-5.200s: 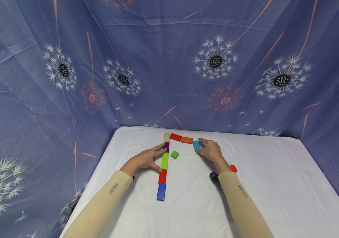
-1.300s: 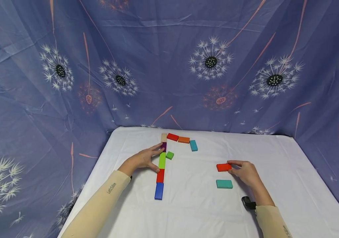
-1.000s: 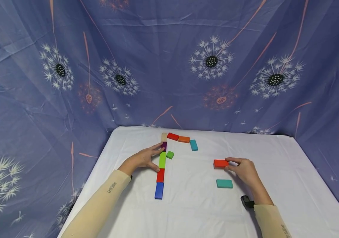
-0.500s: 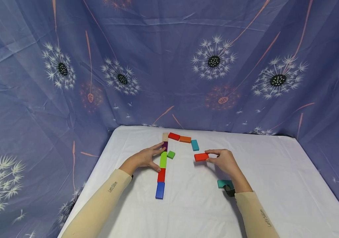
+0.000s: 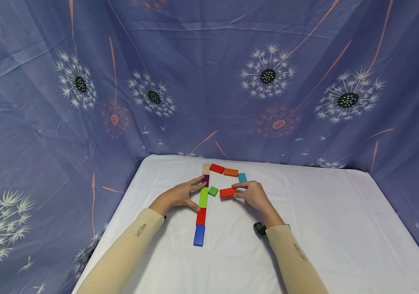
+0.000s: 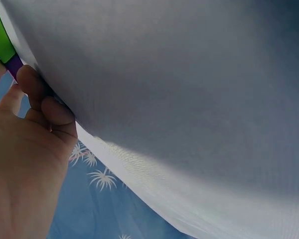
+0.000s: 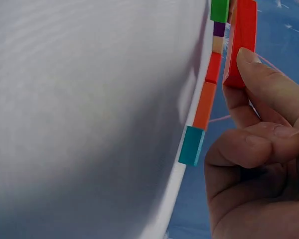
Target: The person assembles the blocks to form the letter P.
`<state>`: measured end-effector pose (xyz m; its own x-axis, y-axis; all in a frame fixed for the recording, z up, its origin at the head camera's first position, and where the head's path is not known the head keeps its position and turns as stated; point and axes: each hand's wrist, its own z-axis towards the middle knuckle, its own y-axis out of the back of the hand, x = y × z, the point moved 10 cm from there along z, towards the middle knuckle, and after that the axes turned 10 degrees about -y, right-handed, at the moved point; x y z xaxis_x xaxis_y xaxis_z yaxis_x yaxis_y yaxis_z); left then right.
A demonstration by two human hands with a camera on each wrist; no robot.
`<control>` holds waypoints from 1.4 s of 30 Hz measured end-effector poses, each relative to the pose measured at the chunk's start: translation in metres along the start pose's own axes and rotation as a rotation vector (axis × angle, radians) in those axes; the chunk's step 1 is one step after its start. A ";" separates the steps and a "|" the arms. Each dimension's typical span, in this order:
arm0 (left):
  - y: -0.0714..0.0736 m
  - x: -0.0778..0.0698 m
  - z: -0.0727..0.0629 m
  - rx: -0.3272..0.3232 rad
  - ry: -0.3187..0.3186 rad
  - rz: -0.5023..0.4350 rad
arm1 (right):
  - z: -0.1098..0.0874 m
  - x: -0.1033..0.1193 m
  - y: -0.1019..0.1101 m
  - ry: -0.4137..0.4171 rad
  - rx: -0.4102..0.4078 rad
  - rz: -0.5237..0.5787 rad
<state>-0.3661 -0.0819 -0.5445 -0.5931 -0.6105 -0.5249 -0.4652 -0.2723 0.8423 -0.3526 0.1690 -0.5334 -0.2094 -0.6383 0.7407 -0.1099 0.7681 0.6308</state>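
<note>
My right hand pinches a red block by its right end, thumb on one face and fingers on the other. In the right wrist view this red block appears raised off the white cloth. Just left of it lies a small green block, close against a straight column of blocks. That column runs from a wooden-coloured block through purple, lime green and red to blue. My left hand spreads along its left side, fingertips at the purple block, thumb at the red one.
From the column's far end, a red block, an orange block and a light blue block curve rightward. My right forearm hides most of a teal block. A patterned blue curtain hangs behind the white-covered table.
My right hand placed the light blue block, took the red block from the right side and carried it left, close to the small green block. My left hand stays by the column.
</note>
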 end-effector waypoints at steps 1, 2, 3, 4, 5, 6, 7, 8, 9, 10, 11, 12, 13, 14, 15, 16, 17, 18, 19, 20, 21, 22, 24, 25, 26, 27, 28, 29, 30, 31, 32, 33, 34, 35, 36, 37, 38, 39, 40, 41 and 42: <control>0.000 0.000 0.000 -0.001 0.000 -0.002 | 0.001 0.000 -0.001 -0.004 0.000 0.001; 0.000 0.000 0.001 -0.001 0.000 -0.003 | 0.003 -0.001 -0.002 -0.014 -0.001 0.003; 0.000 0.000 0.001 0.000 0.000 -0.004 | 0.004 -0.003 -0.003 -0.025 0.000 0.005; 0.000 -0.001 0.001 -0.002 -0.001 -0.005 | 0.006 -0.003 -0.003 -0.033 -0.001 0.003; 0.000 -0.001 0.001 -0.003 -0.001 -0.007 | 0.007 -0.004 -0.004 -0.040 0.000 -0.001; 0.000 -0.001 0.001 -0.003 -0.001 -0.008 | 0.008 -0.005 -0.005 -0.047 0.000 -0.001; 0.000 -0.001 0.001 -0.003 0.000 -0.009 | 0.009 -0.006 -0.005 -0.053 0.000 -0.004; -0.001 -0.002 0.001 0.000 0.001 -0.008 | 0.010 -0.007 -0.006 -0.060 0.000 -0.005; -0.001 -0.002 0.001 -0.001 0.000 -0.009 | 0.011 -0.007 -0.006 -0.065 0.000 -0.009; -0.001 -0.002 0.002 -0.002 -0.001 -0.009 | 0.012 -0.007 -0.007 -0.068 0.000 -0.012; -0.001 -0.002 0.002 -0.002 -0.001 -0.010 | 0.012 -0.008 -0.007 -0.071 0.002 -0.014; -0.002 -0.002 0.002 -0.001 0.000 -0.010 | 0.013 -0.008 -0.007 -0.073 0.003 -0.014; -0.002 -0.002 0.002 -0.001 0.002 -0.009 | 0.013 -0.008 -0.008 -0.073 0.003 -0.016; -0.002 -0.002 0.002 0.000 0.005 -0.008 | 0.013 -0.008 -0.008 -0.070 0.003 -0.016; -0.002 -0.002 0.002 -0.001 0.005 -0.006 | 0.013 -0.008 -0.008 -0.066 0.002 -0.018; -0.002 -0.002 0.002 0.000 0.010 -0.005 | 0.014 -0.007 -0.009 -0.063 0.001 -0.018; -0.002 -0.002 0.002 0.002 0.014 -0.006 | 0.014 -0.007 -0.009 -0.059 0.001 -0.019; -0.002 -0.002 0.002 0.004 0.018 -0.004 | 0.014 -0.007 -0.009 -0.056 -0.001 -0.022; -0.002 -0.002 0.002 0.004 0.020 -0.003 | 0.014 -0.007 -0.010 -0.054 -0.003 -0.026; -0.002 -0.002 0.002 0.003 0.018 -0.004 | 0.014 -0.007 -0.010 -0.055 -0.002 -0.027; -0.002 -0.002 0.002 0.002 0.017 -0.003 | 0.014 -0.007 -0.011 -0.057 -0.001 -0.030; -0.002 -0.003 0.001 0.003 0.017 -0.007 | 0.014 -0.006 -0.011 -0.059 -0.001 -0.032; -0.002 -0.003 0.001 0.004 0.015 -0.010 | 0.014 -0.006 -0.013 -0.061 0.002 -0.044; -0.002 -0.004 0.001 0.005 0.012 -0.010 | 0.014 -0.006 -0.013 -0.061 0.003 -0.049; -0.002 -0.004 0.001 0.005 0.010 -0.012 | 0.014 -0.005 -0.014 -0.061 0.004 -0.052; -0.002 -0.004 0.001 0.008 0.013 -0.015 | 0.014 -0.005 -0.014 -0.060 0.004 -0.058; -0.002 -0.004 0.001 0.009 0.013 -0.017 | 0.014 -0.005 -0.015 -0.060 0.003 -0.063; -0.002 -0.004 0.001 0.010 0.014 -0.015 | 0.014 -0.005 -0.015 -0.060 0.001 -0.067; -0.003 -0.004 0.001 0.011 0.015 -0.016 | 0.014 -0.004 -0.015 -0.061 -0.001 -0.068; -0.003 -0.003 0.001 0.010 0.016 -0.015 | 0.013 -0.004 -0.015 -0.063 -0.003 -0.070; -0.003 -0.003 0.001 0.009 0.016 -0.014 | 0.013 -0.004 -0.014 -0.065 -0.004 -0.068; -0.003 -0.003 0.001 0.008 0.015 -0.014 | 0.013 -0.004 -0.014 -0.068 -0.004 -0.067; -0.003 -0.002 0.001 0.007 0.015 -0.012 | 0.013 -0.004 -0.014 -0.069 -0.003 -0.065; -0.003 -0.002 0.002 0.008 0.015 -0.010 | 0.013 -0.004 -0.014 -0.070 -0.001 -0.067; -0.003 -0.001 0.002 0.009 0.015 -0.010 | 0.013 -0.004 -0.013 -0.071 0.000 -0.071; -0.003 -0.001 0.002 0.009 0.013 -0.009 | 0.013 -0.004 -0.013 -0.070 0.003 -0.076; -0.003 -0.001 0.002 0.011 0.013 -0.007 | 0.012 -0.004 -0.012 -0.068 0.005 -0.079; -0.003 0.000 0.002 0.011 0.014 -0.004 | 0.012 -0.004 -0.009 -0.068 0.004 -0.076; -0.003 0.001 0.001 0.012 0.017 -0.001 | 0.010 -0.004 -0.006 -0.067 0.002 -0.070; -0.003 0.001 0.001 0.013 0.017 0.002 | 0.009 -0.004 -0.002 -0.062 0.001 -0.064; -0.003 0.002 0.001 0.013 0.018 0.004 | 0.007 -0.004 0.003 -0.056 -0.002 -0.054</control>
<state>-0.3665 -0.0816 -0.5481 -0.5830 -0.6246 -0.5196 -0.4714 -0.2607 0.8425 -0.3587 0.1741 -0.5357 -0.2576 -0.6749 0.6915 -0.1204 0.7325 0.6700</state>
